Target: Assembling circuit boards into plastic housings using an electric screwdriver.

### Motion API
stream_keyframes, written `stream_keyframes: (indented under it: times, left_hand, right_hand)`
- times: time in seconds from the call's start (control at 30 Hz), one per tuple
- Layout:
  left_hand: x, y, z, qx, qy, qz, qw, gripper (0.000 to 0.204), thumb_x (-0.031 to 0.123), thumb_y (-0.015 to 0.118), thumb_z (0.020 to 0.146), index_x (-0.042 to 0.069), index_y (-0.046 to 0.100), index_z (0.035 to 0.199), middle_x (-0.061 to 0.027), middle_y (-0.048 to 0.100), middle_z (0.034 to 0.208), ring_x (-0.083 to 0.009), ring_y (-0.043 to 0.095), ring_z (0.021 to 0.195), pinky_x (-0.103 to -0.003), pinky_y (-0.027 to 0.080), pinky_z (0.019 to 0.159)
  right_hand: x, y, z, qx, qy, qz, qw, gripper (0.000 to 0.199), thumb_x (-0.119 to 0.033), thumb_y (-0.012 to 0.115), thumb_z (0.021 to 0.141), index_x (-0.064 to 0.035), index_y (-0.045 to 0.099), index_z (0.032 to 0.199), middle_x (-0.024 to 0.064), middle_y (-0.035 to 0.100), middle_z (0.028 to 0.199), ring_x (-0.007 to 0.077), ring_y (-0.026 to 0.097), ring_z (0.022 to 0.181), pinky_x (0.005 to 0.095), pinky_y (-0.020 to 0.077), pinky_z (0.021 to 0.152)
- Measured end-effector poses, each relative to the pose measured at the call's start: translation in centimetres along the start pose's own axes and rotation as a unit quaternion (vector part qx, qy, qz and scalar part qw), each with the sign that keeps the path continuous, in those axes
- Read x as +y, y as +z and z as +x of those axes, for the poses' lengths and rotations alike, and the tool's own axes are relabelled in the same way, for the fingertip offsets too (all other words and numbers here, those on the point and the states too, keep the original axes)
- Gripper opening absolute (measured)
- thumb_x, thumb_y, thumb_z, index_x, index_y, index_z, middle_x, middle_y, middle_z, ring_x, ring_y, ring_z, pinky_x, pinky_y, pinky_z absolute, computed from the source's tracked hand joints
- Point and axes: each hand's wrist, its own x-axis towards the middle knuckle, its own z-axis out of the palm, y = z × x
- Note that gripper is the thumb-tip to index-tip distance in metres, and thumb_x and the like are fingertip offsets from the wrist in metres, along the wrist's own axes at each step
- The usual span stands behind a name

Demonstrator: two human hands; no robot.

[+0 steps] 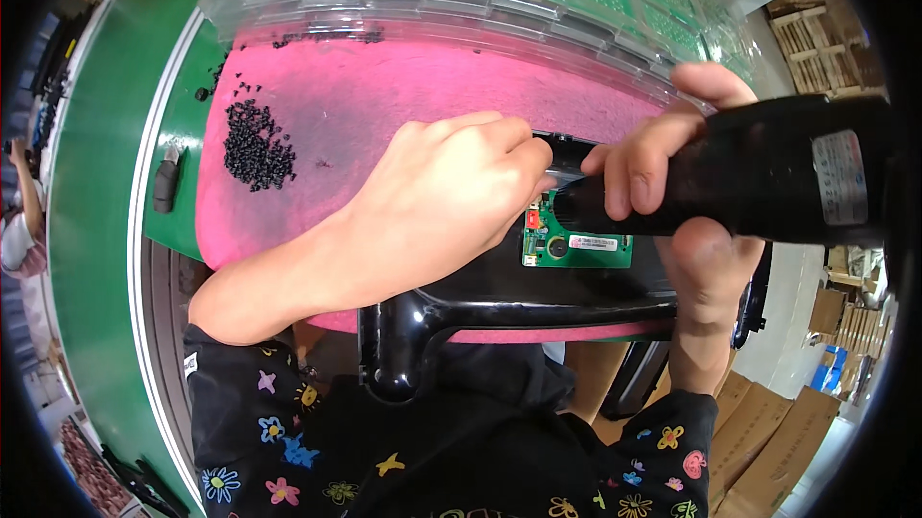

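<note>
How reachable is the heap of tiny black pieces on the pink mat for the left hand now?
Probably yes: only open pink mat appears to lie between the left hand and the heap of tiny black pieces. It is at the green rectangular circuit board, so would have to leave that first.

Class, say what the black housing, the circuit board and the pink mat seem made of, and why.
Black housing: probably glossy moulded plastic; sharp highlights, rounded edges.
Circuit board: likely rigid laminate, green coating; flat, straight-edged.
Pink mat: perhaps foam or cloth; matt, smudged surface.

Green circuit board (pixel 581 257), pink mat (pixel 327 76)
</note>
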Motion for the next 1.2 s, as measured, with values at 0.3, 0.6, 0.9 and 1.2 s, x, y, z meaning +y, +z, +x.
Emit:
stream_keyframes:
  times: [0.3,0.6,0.9,1.2]
  left_hand:
    - [-0.1,-0.3,-0.4,-0.048,-0.001,-0.010,0.999,0.014,0.013,0.070,0.082,0.001,0.064,0.086,-0.0105,0.062,0.079,-0.0312,0.063,0.077,-0.042,0.051,0.061]
    - [-0.4,-0.4,-0.2,-0.098,0.046,-0.066,0.992,0.014,0.012,0.072,0.081,0.001,0.064,0.086,-0.0085,0.063,0.080,-0.0290,0.063,0.076,-0.040,0.051,0.062]
    - [-0.8,0.0,0.5,-0.079,0.049,-0.258,0.962,0.016,0.008,0.072,0.083,-0.003,0.065,0.093,-0.0123,0.068,0.085,-0.0287,0.065,0.077,-0.036,0.053,0.068]
    - [0.0,-0.2,0.6,-0.084,0.035,-0.277,0.957,0.011,-0.003,0.068,0.081,-0.004,0.069,0.091,-0.0140,0.071,0.086,-0.0302,0.069,0.084,-0.038,0.055,0.076]
  right_hand:
    - [0.7,1.0,-0.2,0.019,-0.014,-0.007,1.000,0.081,-0.046,0.081,0.077,-0.0002,0.042,0.132,0.0020,0.054,0.078,0.0160,0.056,0.068,0.0362,0.0477,0.076]
    - [0.9,-1.0,-1.5,0.052,-0.157,0.148,0.975,0.072,-0.047,0.078,0.081,-0.0145,0.039,0.133,-0.0012,0.054,0.083,0.0149,0.055,0.070,0.0357,0.0472,0.079]
    - [-0.3,-1.7,-2.4,0.044,-0.202,0.305,0.930,0.061,-0.031,0.081,0.082,-0.0139,0.039,0.123,-0.0066,0.051,0.083,0.0087,0.052,0.074,0.0340,0.0396,0.081]
    - [1.1,-1.4,-2.0,-0.042,-0.226,0.301,0.925,0.062,-0.033,0.080,0.083,-0.0140,0.038,0.125,-0.0054,0.055,0.083,0.0102,0.056,0.073,0.0354,0.0419,0.079]
